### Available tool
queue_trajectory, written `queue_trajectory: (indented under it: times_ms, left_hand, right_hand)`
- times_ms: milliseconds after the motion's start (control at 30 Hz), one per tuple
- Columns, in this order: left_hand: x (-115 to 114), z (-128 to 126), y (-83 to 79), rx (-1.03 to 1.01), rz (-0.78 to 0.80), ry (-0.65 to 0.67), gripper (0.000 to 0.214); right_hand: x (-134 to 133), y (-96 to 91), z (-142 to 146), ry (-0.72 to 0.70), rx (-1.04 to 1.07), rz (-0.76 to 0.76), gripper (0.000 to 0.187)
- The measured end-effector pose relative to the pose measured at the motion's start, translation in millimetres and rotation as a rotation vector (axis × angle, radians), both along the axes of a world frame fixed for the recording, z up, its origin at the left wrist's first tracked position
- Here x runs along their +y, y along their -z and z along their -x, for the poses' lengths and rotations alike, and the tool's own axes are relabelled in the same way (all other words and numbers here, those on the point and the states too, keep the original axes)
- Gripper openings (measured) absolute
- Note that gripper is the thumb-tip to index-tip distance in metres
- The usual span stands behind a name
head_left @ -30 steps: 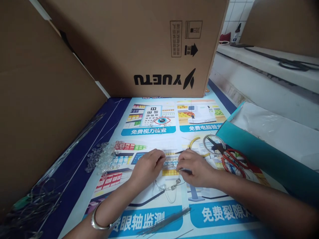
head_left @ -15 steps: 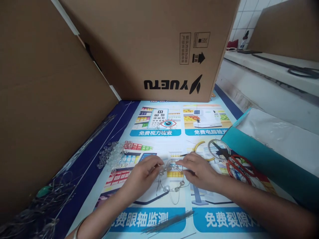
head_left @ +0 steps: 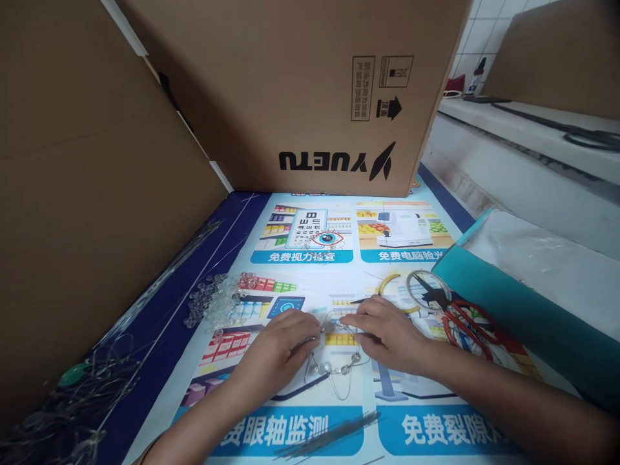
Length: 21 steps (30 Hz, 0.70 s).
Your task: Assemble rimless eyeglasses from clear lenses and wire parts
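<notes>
Beaded wire loop (head_left: 345, 370) probably light, springy, slick-beaded, so pinch bare wire; left hand (head_left: 288, 342) and right hand (head_left: 392, 332) fingers at it, can't tell if gripping.

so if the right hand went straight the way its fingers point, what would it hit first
The right hand would most likely meet the beaded wire loop first, right by its fingertips, perhaps already touching; the left hand lies beyond. Depth is unclear.
</notes>
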<state>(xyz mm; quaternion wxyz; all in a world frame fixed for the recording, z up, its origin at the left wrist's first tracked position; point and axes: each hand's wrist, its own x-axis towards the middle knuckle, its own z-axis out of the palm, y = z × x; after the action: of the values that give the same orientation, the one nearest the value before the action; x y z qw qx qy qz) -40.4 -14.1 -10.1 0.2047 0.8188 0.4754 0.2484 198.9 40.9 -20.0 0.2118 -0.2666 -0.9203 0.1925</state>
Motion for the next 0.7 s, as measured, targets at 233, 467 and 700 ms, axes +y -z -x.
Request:
queue_trajectory:
  times_ms: [233, 467, 700]
  left_hand:
    - [-0.1, 1.5, 2.9, 0.034, 0.023, 0.014, 0.015]
    - [-0.1, 2.5, 0.4, 0.066, 0.057, 0.015, 0.017]
    - [-1.2, 4.1, 2.6, 0.061, 0.046, 0.026, 0.017]
  right_hand:
    - [0.6, 2.0, 1.0, -0.001, 0.005, 0.006, 0.038]
    - [3.0, 8.1, -1.6, 0.001, 0.102, 0.038, 0.040]
    - [0.7, 3.1, -1.6, -0.004, 0.138, 0.060, 0.036]
